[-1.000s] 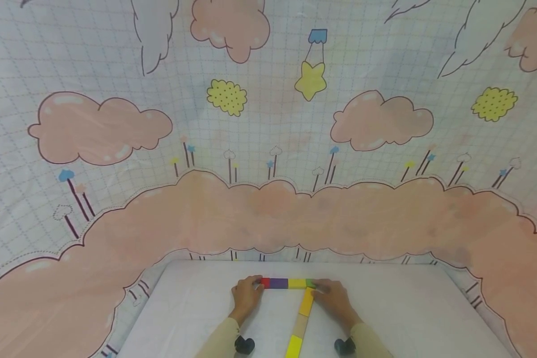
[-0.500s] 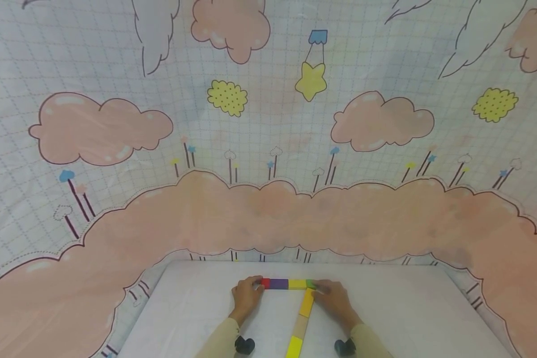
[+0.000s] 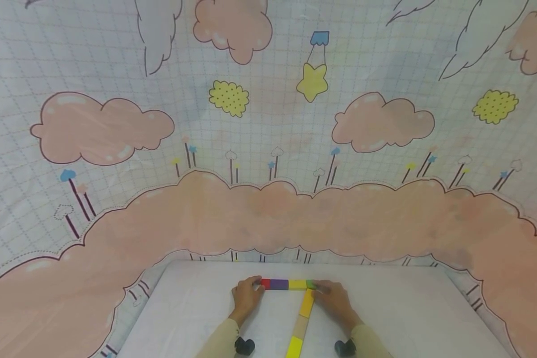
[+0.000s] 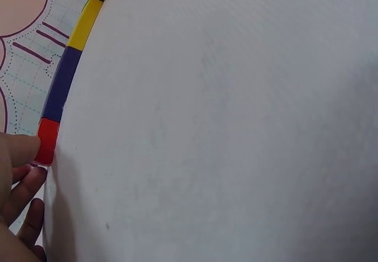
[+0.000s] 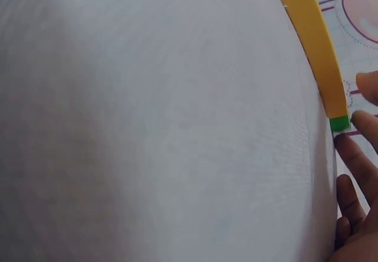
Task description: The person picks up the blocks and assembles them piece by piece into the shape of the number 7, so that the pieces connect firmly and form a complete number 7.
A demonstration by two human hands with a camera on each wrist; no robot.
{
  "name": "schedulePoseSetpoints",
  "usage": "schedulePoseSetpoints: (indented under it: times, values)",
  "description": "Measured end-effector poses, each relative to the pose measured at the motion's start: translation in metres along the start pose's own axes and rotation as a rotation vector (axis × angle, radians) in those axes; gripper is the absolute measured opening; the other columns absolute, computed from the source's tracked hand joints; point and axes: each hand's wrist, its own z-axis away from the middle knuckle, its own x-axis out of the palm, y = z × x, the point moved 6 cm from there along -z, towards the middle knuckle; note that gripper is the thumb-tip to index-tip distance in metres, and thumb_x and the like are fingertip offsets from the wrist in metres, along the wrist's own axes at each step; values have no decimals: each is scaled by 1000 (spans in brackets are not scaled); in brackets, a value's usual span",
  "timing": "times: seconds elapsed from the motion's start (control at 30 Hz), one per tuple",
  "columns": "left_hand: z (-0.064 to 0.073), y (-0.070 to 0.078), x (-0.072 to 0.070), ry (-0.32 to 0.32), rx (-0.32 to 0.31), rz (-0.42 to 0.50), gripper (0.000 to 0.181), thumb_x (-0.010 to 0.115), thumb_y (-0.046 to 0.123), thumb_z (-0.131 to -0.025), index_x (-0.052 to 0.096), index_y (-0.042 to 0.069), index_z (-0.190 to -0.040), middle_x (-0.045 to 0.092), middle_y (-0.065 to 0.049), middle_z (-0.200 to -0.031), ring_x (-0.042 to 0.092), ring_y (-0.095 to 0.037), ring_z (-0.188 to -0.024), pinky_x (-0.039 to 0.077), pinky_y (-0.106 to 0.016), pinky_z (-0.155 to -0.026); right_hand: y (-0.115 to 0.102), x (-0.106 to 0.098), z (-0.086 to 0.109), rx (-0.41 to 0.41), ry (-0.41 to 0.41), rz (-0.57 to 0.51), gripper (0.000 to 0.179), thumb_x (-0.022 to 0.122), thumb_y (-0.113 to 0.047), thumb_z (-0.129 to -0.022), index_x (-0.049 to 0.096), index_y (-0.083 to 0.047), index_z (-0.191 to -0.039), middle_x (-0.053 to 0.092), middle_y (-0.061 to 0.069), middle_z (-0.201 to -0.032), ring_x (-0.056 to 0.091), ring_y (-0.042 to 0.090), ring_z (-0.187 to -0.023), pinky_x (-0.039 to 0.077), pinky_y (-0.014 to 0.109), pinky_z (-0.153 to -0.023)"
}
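Note:
In the head view, a row of blocks runs left to right: red (image 3: 265,284), purple (image 3: 279,284), yellow (image 3: 297,284) and green (image 3: 311,284). My left hand (image 3: 247,300) holds the red block at the row's left end, thumb against it and fingertips at its end face. My right hand (image 3: 337,302) has its fingertips at the green block; the right wrist view shows the thumb raised apart from the blocks. From beneath the green block, an orange block (image 3: 307,303), a tan block (image 3: 300,326) and a bright yellow block (image 3: 294,346) slant toward the near edge.
All the blocks lie on a white tabletop (image 3: 183,298). Behind it hangs a backdrop cloth (image 3: 268,214) printed with clouds and stars. Beige sleeves with dark heart shapes (image 3: 244,345) cover both forearms.
Hands and blocks stay in place; only the head view shifts very slightly.

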Motion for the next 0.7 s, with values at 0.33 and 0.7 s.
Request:
schedulePoseSetpoints:
  times: [0.33, 0.7]
  values:
    - [-2, -7, -1, -11, 4, 32, 24, 70, 13, -86, 72, 6, -109, 75, -8, -101, 62, -32, -102, 34, -53, -92, -8, -5, 5, -42, 11, -7, 40, 66, -33, -92, 62, -26, -130, 59, 3, -139, 45, 32, -137, 32, 60, -113]
    - [-1, -11, 1, -52, 23, 36, 23, 71, 11, -85, 73, 8, -108, 75, -9, -104, 62, -33, -108, 35, -54, -93, -3, -3, 4, -42, 14, -17, 29, 67, -26, -91, 69, -23, -120, 63, 5, -133, 50, 32, -132, 36, 58, -110]
